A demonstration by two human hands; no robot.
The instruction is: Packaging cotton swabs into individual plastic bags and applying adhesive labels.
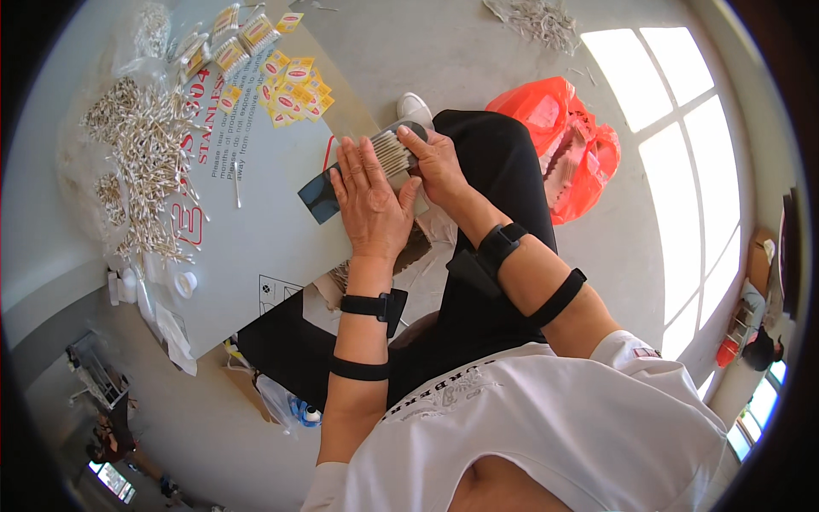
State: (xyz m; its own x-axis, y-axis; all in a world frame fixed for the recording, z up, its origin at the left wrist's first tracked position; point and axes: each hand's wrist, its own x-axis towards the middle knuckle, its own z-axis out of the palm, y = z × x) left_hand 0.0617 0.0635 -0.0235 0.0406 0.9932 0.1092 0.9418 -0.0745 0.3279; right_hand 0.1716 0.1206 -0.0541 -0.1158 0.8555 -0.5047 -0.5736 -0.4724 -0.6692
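A tight row of cotton swabs (392, 156) lies side by side on a dark, flat strip (321, 200) at the table's right edge. My left hand (371, 200) rests flat over the strip and the near end of the row, fingers straight and side by side. Gripping the row's right end is my right hand (439, 171), its thumb below and its fingers curled around the far side. What lies under my left palm is hidden. To the left, a big heap of loose cotton swabs (149, 162) spreads over the table (273, 213); one single swab (238, 186) lies apart.
Yellow and white printed cards (294, 92) sit in a pile at the far side, beside filled swab packs (230, 53). On the floor at right stands a red plastic bag (546, 107) with pink contents. Scraps (537, 21) lie farther off. A white tape roll (185, 284) is near the table's left corner.
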